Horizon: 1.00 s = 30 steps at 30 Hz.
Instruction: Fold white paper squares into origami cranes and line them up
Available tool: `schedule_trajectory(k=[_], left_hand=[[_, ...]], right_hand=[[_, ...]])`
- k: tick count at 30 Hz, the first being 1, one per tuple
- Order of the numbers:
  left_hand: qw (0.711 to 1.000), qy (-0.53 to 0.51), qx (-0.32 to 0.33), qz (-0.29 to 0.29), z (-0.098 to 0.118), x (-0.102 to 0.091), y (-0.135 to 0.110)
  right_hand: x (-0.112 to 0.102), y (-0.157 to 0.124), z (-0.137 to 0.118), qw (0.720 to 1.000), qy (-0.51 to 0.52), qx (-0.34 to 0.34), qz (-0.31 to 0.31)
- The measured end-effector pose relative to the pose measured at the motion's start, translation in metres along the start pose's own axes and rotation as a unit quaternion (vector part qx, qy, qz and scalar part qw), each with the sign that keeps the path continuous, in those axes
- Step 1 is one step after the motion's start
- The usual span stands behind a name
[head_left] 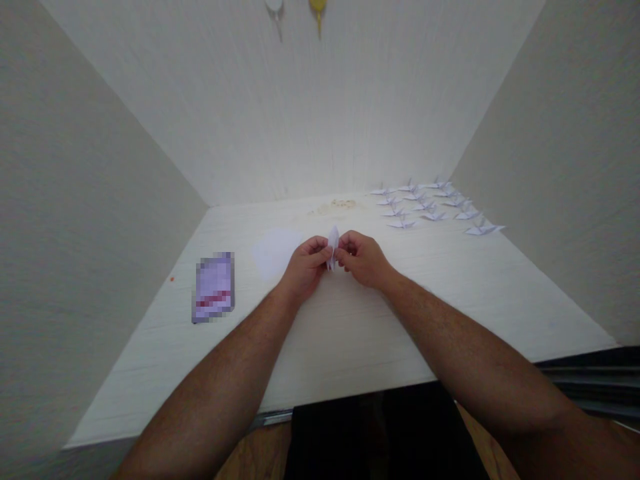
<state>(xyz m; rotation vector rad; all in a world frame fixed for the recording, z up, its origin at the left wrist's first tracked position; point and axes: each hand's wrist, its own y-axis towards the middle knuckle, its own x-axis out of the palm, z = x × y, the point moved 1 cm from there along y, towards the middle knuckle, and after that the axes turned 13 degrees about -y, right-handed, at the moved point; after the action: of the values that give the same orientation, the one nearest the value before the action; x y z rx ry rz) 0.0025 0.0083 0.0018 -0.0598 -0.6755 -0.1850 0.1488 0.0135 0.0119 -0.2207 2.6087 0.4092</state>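
Between my two hands, above the middle of the table, a small piece of folded white paper (pixel 333 239) stands upright, narrow and pointed at the top. My left hand (pixel 309 265) pinches it from the left with thumb and fingers. From the other side my right hand (pixel 364 259) grips its right edge, fingers curled. The paper's lower part splits into points below my thumbs. A stack or sheet of white paper (pixel 273 252) lies flat just left of my left hand. Several folded paper cranes (pixel 424 205) stand in rows at the back right.
On the left of the white table (pixel 440 320) lies a blurred purple packet (pixel 214 287). A small orange speck (pixel 172 279) is near the left edge. Pale marks (pixel 343 203) show near the back wall, where two hooks (pixel 319 8) hang. Walls enclose both sides.
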Motion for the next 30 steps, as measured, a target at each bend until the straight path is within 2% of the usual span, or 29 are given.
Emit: schedule_trajectory(k=[3,8,17,21,25,30], left_hand=[[1.0,0.008,-0.02,0.007,0.0027,-0.0002,-0.001],[0.999,0.026,-0.031,0.013,0.0042,-0.003,-0.0009],[0.994,0.106,-0.014,0.01,0.0053,-0.0074,0.0007],[0.992,0.122,-0.012,0.013,0.0042,-0.007,0.0009],[0.994,0.101,0.006,0.044,0.0027,-0.0028,0.0004],[0.995,0.09,0.007,0.051,0.0022,0.0001,-0.0003]], right_hand=[[-0.0001,0.0014,0.0003,0.997,0.068,0.035,-0.027],[-0.001,0.0015,-0.0005,0.991,0.118,0.056,-0.026],[-0.0046,0.0013,0.0025,0.995,0.052,0.084,-0.007],[-0.0048,0.0026,0.0056,0.997,0.028,0.072,-0.011],[-0.0026,0.0032,0.0091,0.999,0.014,0.033,-0.003],[-0.001,0.0023,0.0084,1.0,0.003,0.002,0.001]])
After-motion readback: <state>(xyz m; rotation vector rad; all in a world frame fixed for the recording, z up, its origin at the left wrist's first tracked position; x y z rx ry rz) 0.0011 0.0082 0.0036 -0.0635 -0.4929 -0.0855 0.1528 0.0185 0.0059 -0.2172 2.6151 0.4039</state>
